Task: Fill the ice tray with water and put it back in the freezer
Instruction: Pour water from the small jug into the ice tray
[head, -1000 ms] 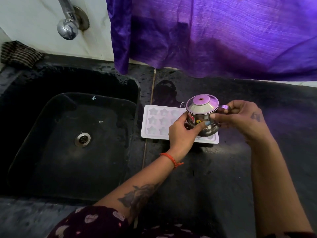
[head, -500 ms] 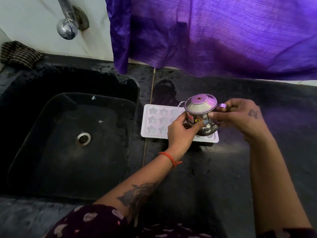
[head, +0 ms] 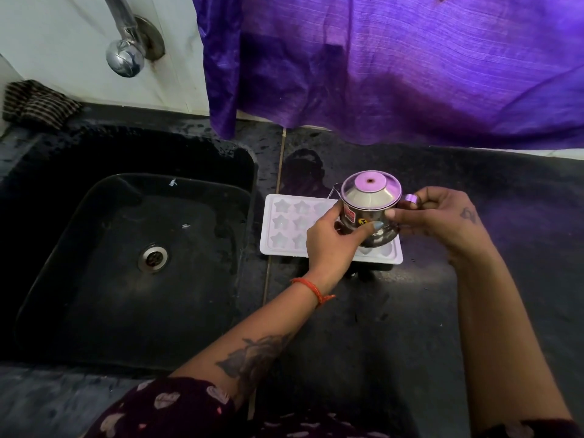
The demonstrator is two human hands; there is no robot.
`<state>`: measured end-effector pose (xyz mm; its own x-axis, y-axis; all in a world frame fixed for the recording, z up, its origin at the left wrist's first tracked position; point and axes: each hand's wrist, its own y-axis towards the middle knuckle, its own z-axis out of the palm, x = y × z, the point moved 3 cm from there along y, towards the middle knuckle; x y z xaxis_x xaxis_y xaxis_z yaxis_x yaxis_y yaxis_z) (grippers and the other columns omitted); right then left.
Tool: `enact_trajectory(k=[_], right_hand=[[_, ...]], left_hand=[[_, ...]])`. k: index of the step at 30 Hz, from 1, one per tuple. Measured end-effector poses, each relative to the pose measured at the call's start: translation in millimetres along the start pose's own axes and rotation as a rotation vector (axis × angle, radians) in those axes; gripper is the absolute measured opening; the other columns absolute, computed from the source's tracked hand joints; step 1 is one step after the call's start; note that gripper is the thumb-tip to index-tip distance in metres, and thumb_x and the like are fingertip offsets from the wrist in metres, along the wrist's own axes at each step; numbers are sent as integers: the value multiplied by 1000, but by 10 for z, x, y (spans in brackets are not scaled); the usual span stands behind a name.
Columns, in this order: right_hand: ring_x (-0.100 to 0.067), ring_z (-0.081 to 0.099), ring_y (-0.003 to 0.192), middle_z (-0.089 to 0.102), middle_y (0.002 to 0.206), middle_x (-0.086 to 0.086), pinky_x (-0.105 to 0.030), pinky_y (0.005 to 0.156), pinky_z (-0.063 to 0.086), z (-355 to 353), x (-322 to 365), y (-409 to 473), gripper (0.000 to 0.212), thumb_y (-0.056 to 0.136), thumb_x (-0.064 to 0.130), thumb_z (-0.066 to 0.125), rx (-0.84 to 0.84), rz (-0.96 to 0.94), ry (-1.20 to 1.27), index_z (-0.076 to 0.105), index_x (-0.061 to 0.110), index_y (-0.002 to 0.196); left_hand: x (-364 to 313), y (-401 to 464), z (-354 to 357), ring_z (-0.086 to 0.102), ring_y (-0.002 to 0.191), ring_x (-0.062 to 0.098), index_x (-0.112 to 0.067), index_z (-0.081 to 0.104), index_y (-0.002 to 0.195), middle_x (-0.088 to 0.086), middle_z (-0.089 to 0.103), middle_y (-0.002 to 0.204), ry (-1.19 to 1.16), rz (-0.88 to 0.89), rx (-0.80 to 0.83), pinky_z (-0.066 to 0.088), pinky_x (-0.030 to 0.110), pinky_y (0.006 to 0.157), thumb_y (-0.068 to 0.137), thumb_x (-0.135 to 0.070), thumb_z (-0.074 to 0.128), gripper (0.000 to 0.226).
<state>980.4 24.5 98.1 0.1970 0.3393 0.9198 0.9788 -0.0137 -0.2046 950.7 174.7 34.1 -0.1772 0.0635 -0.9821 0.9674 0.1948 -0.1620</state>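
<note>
The white ice tray [head: 295, 227] with star-shaped cells lies flat on the dark counter [head: 363, 327] while the left hand [head: 328, 241] and right hand [head: 439, 216] clasp a lidded steel pot [head: 369, 210] over it.

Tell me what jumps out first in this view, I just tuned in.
A small steel pot with a domed lid is held in both hands above the right part of a white ice tray with star-shaped moulds: the right hand at its handle, the left hand steadying its body. The tray lies on the dark counter right of a black sink, and a purple cloth hangs behind.
</note>
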Motion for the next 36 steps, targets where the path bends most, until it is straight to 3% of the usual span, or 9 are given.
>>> enact_trajectory(k=[6, 15, 21, 32, 36], right_hand=[[-25, 72, 71, 71, 65, -7, -39, 72, 60, -47, -72, -5, 30, 51, 13, 84, -3, 33, 85, 59, 11, 68], [-20, 72, 65, 71, 63, -6, -22, 53, 55, -200, -49, -108, 35, 46, 21, 83, -55, 28, 50, 59, 11, 70], [-32, 71, 79, 72, 78, -19, -41, 73, 58, -300, -110, -117, 29, 55, 11, 87, -119, 41, -6, 61, 11, 69], [-26, 72, 77, 72, 76, -13, -39, 71, 57, -291, -16, -113, 27, 59, 16, 86, -133, 55, -118, 64, 10, 74], [-27, 72, 79, 73, 76, -13, -44, 77, 58, -284, -9, -112, 26, 60, 16, 86, -128, 61, -137, 63, 12, 71]], left_hand=[[-33, 13, 21, 67, 93, 12, -20, 65, 114, -3, 73, 100, 15, 41, -9, 55, 36, 84, 69, -34, 82, 50], [-55, -30, 189, 66, 93, 12, -20, 65, 112, -2, 72, 100, 13, 18, 69, 55, 36, 85, 72, -32, 80, 45], [-39, -48, 281, 66, 93, 13, -21, 65, 112, -4, 71, 99, 19, 10, 103, 55, 37, 86, 73, -34, 79, 44], [-14, -44, 297, 63, 99, 11, -19, 64, 115, -1, 70, 107, 15, -20, 130, 53, 27, 87, 78, -32, 76, 42], [-7, -42, 290, 63, 97, 8, -21, 64, 115, -3, 71, 106, 7, -21, 133, 51, 21, 84, 78, -33, 75, 41]])
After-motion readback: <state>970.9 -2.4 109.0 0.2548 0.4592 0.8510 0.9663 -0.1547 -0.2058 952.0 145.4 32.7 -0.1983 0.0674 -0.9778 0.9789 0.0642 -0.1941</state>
